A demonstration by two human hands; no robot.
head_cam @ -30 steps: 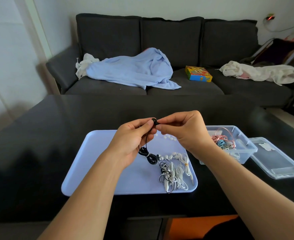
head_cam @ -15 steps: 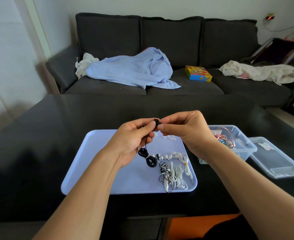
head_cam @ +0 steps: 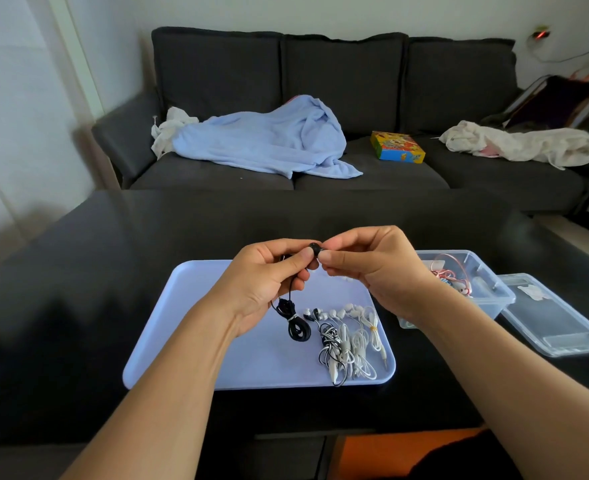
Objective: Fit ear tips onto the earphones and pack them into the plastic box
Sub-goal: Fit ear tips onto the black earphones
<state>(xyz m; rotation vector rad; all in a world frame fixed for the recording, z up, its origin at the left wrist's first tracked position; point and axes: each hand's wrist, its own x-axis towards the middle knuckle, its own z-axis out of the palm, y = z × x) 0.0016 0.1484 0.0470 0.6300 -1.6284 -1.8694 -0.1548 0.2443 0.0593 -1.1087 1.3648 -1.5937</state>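
Note:
Above the lilac tray (head_cam: 196, 341), my left hand (head_cam: 262, 282) pinches a black earbud (head_cam: 315, 249). Its bundled black cable (head_cam: 295, 322) hangs down onto the tray. My right hand (head_cam: 376, 271) pinches the bud's tip from the right, thumb and forefinger against it. White and black-and-white earphones (head_cam: 348, 337) lie bundled on the tray's right half, with loose white ear tips (head_cam: 341, 311) behind them. The clear plastic box (head_cam: 487, 289) stands right of the tray with pink and blue earphones (head_cam: 449, 277) inside, partly hidden by my right wrist.
The box's clear lid (head_cam: 556, 317) lies flat to the right of the box on the black table (head_cam: 113, 271). Beyond the table stands a dark sofa (head_cam: 321, 81) with a blue blanket (head_cam: 269, 140), a colourful carton (head_cam: 397, 147) and a white cloth (head_cam: 518, 143).
Both hands stay pinched on the black earbud at the same spot; the fingers shift slightly around the tip. Nothing on the tray has moved.

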